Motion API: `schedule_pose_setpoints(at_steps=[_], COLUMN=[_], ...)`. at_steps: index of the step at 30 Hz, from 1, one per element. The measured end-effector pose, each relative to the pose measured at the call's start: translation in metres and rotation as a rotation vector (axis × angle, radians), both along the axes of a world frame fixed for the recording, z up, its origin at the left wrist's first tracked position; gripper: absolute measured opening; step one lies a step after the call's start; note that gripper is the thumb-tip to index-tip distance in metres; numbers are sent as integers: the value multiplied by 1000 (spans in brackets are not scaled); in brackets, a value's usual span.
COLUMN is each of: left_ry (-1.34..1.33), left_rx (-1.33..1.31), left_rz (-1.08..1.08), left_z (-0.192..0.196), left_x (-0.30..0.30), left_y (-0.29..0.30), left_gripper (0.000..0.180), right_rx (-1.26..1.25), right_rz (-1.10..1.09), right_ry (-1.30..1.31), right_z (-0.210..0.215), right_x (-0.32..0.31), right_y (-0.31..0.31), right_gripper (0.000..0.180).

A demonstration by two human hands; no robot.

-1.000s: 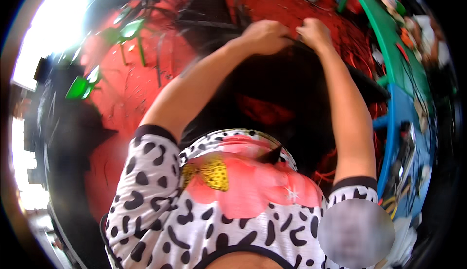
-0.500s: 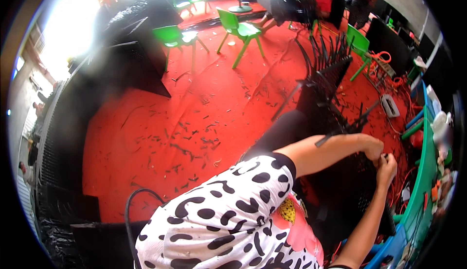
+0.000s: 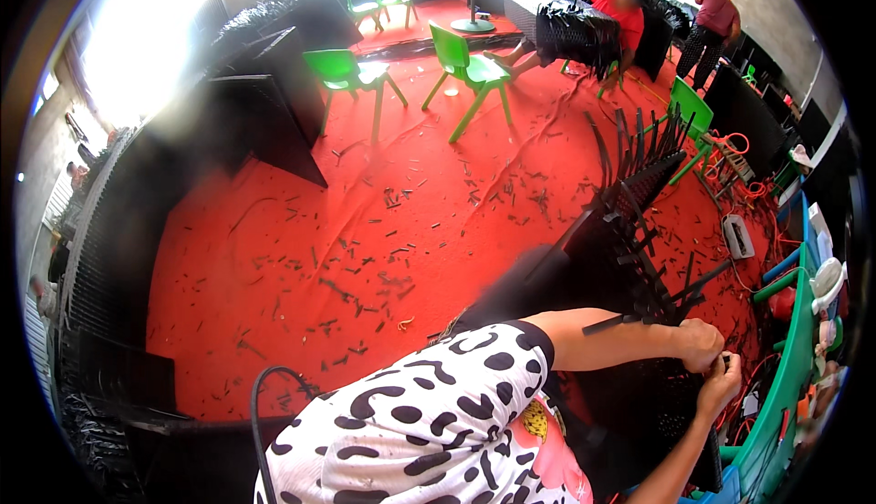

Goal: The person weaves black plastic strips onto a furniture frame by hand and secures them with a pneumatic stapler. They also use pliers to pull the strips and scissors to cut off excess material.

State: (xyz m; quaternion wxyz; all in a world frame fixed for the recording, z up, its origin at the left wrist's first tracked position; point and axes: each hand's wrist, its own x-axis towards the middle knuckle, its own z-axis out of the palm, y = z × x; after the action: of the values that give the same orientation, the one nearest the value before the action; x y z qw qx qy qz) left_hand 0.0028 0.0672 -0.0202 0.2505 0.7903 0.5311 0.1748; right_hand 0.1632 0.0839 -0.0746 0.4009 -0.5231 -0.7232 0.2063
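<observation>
My left hand (image 3: 701, 344) and my right hand (image 3: 720, 385) meet at the right, over the edge of a black woven piece (image 3: 655, 178) that lies before me. Both are closed. A small dark end, apparently of a black strip (image 3: 726, 359), shows at the right fingertips; what the left fingers grip is hidden. Several loose black strips (image 3: 630, 144) stick up from the far end of the woven piece, and others jut out beside my left forearm. The part of the piece under my arms is too dark to make out its weave.
Cut black scraps litter the red floor (image 3: 383, 230). Green chairs (image 3: 470, 69) stand farther off. Close on the right is a green-edged table (image 3: 792, 358) with clutter on it. A person in red (image 3: 620, 13) bends over another woven piece; another person (image 3: 714, 25) stands behind.
The view has shifted, so my hands and the woven piece appear lower. My hands stay closed together at the edge. The person at the back right now stands farther right and shows more fully.
</observation>
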Motion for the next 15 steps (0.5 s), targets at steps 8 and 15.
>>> schedule_pose_setpoints(at_steps=[8,15], left_ry=[-222,-83], left_rx=[121,-107], left_rz=[-21,-330], left_z=[-44,-7], left_x=[8,71], left_y=[19,-9], left_gripper=[17,21], right_rx=[216,370], right_rz=[555,1030], right_ry=[113,95], right_z=[101,174], right_x=[-59,-139], right_y=[-72,-118], right_gripper=[32,55])
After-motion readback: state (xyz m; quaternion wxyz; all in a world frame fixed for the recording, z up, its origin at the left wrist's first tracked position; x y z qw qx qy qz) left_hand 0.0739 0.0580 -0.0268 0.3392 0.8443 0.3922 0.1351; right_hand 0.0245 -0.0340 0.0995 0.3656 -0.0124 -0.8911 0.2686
